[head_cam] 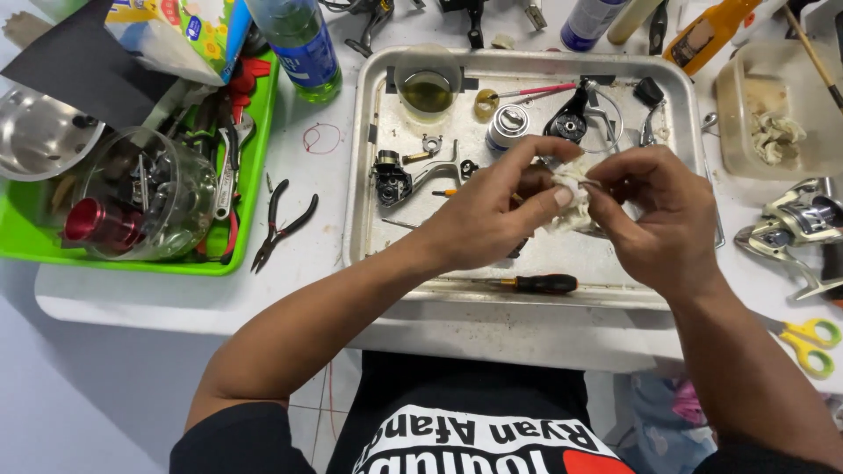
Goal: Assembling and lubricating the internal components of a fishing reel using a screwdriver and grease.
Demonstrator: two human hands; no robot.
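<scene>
Both hands over the metal tray (369, 219), mid-scene. Left hand (492, 206) and right hand (654, 211) pinch a white cloth wad (571, 197) between fingertips, w/ a small part inside, can't tell what. Screwdriver (536, 283) on tray's near edge. Black reel body (391, 180) left of hands. Pliers (281, 224) on surface, left of tray.

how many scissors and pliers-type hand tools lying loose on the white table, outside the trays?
2. Black pliers lie between the green tray and the metal tray; yellow-handled scissors lie at the right edge. More tools sit in the green tray, partly hidden.
</scene>
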